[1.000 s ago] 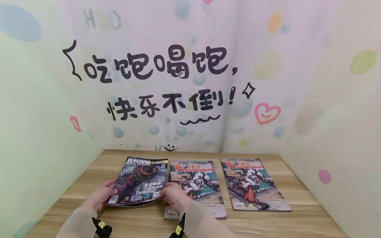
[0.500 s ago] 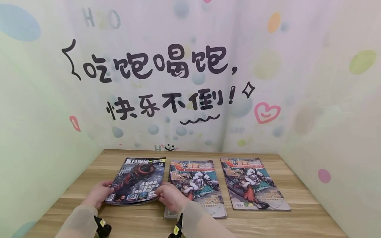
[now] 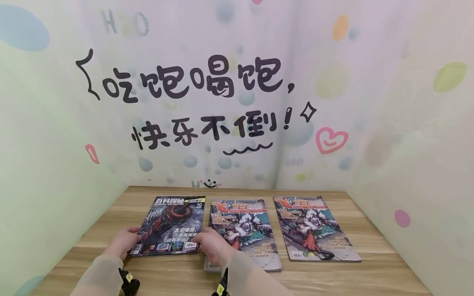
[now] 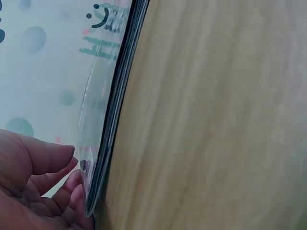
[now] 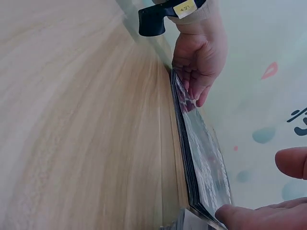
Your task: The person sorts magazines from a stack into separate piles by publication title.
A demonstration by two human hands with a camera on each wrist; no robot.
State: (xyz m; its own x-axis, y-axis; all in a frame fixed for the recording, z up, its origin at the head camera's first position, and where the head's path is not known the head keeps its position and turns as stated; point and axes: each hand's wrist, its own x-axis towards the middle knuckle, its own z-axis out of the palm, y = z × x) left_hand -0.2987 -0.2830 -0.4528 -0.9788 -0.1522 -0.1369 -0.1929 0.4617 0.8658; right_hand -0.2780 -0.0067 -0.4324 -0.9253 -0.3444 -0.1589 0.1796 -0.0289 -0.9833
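A dark magazine [image 3: 170,224] with a red coiled picture and white title lettering lies on the wooden table at the left in the head view. My left hand [image 3: 121,243] is at its left edge, fingertips touching the side near the front corner; in the left wrist view the thumb [image 4: 53,157] stands away from the cover. At the right front corner is my right hand [image 3: 214,246], with one fingertip [image 5: 230,214] against the edge and another digit raised off it. The right hand overlaps the lower left of a colourful middle magazine [image 3: 244,230].
A second copy of the colourful magazine [image 3: 314,228] lies at the right of the wooden table [image 3: 314,279]. Patterned curtain walls [image 3: 237,172] with black lettering enclose the back and sides. Black wrist devices [image 3: 129,283] sit on both sleeves.
The dark magazine has come down from a slightly raised, bowed position to lying flat, shifting a little left. Both hands have moved with it, and their hold has loosened. The other magazines stay put.
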